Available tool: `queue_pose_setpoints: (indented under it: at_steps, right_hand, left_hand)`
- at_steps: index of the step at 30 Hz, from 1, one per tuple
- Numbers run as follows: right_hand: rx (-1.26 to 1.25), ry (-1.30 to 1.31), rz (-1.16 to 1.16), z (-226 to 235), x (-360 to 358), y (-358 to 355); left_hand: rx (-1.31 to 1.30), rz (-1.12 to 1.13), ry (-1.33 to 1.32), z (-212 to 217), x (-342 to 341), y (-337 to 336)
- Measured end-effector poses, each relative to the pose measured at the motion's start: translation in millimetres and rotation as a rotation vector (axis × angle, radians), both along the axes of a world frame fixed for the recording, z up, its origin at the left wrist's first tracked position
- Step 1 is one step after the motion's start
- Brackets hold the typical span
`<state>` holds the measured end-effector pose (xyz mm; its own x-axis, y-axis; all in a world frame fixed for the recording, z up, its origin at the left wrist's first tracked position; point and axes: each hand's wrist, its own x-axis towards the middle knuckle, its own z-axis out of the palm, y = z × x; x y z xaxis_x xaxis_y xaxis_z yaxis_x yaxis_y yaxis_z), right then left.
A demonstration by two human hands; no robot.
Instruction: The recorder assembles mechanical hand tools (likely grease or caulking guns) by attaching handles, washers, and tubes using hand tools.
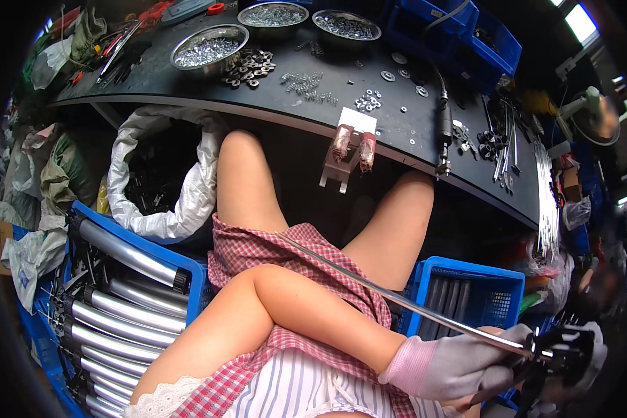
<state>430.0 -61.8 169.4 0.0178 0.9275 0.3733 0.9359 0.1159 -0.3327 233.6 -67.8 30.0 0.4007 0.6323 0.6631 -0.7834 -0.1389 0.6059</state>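
My left arm crosses in front of my body to the right. At its end my left hand (pixel 460 366), in a pale glove with a pink cuff, is closed around a long thin shiny metal rod (pixel 390 296). The rod slants across my lap, its far tip over the checked cloth. Its right end meets a black part (pixel 564 355), whose exact kind is too dark to make out. My right hand (pixel 595 357), gloved too, shows only partly at the right rim, curled against that black part.
On the dark workbench (pixel 272 104) sit metal bowls (pixel 205 52) of small parts, springs (pixel 303 85), washers and a white-topped fixture (pixel 357 121). Blue crates hold curved metal tubes (pixel 129 317) at left and dark bars (pixel 444 304) at right. A white sack (pixel 122 174) stands under the bench.
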Motion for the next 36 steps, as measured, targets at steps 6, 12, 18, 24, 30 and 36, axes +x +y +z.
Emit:
queue_pose_setpoints:
  at_steps: [6, 12, 18, 24, 30, 36]
  right_hand:
    - [0.354, 0.054, 0.327, -29, -97, 56]
    - [0.330, -0.287, 0.585, -85, -177, 142]
    - [0.068, -0.244, 0.544, -156, -220, 189]
    - [-0.302, -0.279, 0.440, -181, -241, 217]
    - [-0.290, -0.240, 0.353, -205, -244, 220]
    - [-0.232, -0.114, 0.387, -213, -244, 213]
  left_hand:
    - [-0.482, -0.212, -0.074, -23, -32, 55]
    - [-0.703, 0.107, 0.071, -94, -90, 105]
    - [-1.182, 0.194, -0.006, -130, -118, 125]
    - [-1.369, -0.349, -0.335, -193, -158, 170]
    - [-1.103, 0.442, 0.331, -188, -132, 162]
    - [-1.084, 0.374, 0.237, -218, -147, 155]
